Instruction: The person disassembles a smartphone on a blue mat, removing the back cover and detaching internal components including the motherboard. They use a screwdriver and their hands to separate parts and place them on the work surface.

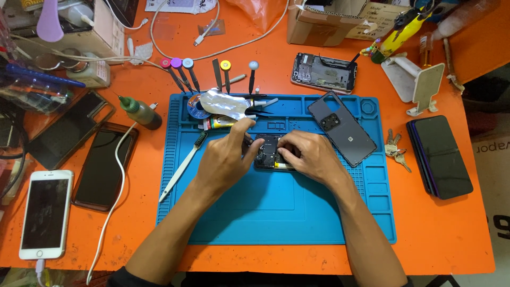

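An opened black phone (269, 146) lies on the blue repair mat (276, 212), its inner parts showing. My left hand (226, 157) rests on the phone's left edge, fingers curled, with what looks like black tweezers (258, 111) sticking out above the thumb. My right hand (309, 154) presses down on the phone's right side with bent fingers. Both hands cover most of the phone. A grey back cover (342, 127) lies on the mat just right of my right hand.
Several screwdrivers (183, 72) and a silver foil piece (223, 103) lie at the mat's top. A white brush (183, 167) lies on its left edge. Phones (45, 212) sit left, a dark phone (441, 157) and keys (396, 149) right, another opened phone (324, 72) behind.
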